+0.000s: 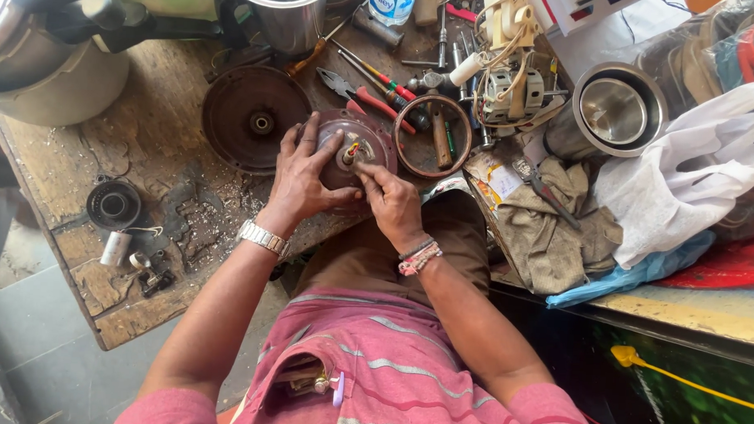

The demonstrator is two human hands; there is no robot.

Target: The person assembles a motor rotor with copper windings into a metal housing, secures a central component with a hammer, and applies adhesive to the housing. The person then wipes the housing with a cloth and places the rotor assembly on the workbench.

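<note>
Bright, even daylight lit the view, with soft shadows. Steel vessels (614, 112) showed glare. Edges curved from wide-angle distortion.

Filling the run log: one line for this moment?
left hand: steadies round motor housing | right hand: fingers at centre shaft | pliers beside

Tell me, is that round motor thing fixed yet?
Not yet. Done: it's opened up, with a round cover and a ring lying loose on the bench. In hand: the left hand steadies the motor part while the right hand works near its shaft. Left: the loose pieces aren't back on.
</note>
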